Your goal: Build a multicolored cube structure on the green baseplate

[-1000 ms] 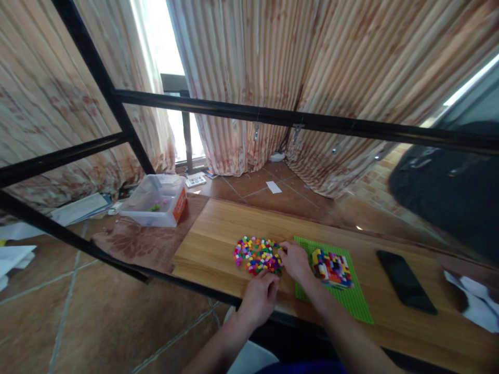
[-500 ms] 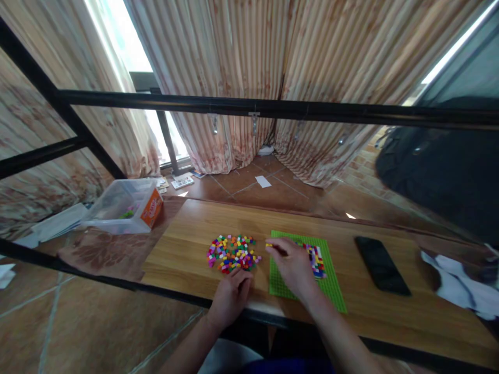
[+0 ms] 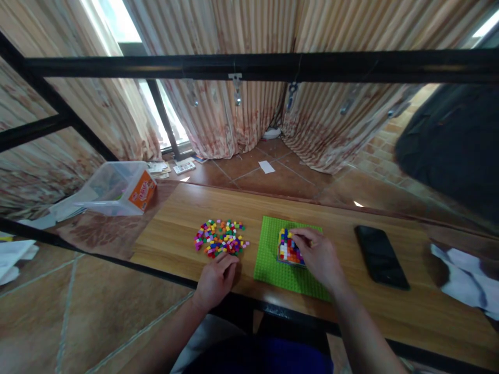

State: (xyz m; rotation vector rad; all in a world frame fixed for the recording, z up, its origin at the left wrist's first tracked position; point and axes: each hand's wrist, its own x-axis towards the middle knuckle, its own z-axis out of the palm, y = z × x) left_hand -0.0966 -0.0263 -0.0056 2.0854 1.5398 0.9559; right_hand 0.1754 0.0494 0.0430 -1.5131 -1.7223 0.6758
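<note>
A pile of small coloured bricks (image 3: 220, 238) lies on the wooden table (image 3: 351, 306). Just to its right sits a green baseplate (image 3: 268, 259) carrying a low multicoloured block of built bricks (image 3: 287, 248). My right hand (image 3: 317, 257) rests over the right part of that block, fingertips pinched at its top edge; whatever they hold is too small to see. My left hand (image 3: 214, 278) lies near the table's front edge just below the loose pile, fingers loosely curled, with nothing visible in it.
A black phone (image 3: 380, 255) lies right of the baseplate, with white paper (image 3: 465, 283) further right. A clear plastic box (image 3: 119, 188) with an orange label sits on a brown mat at the left. Black frame bars cross above the table; curtains hang behind.
My right hand has moved from the loose pile rightward onto the built block on the baseplate. The left hand stayed by the pile. The camera view has shifted.
</note>
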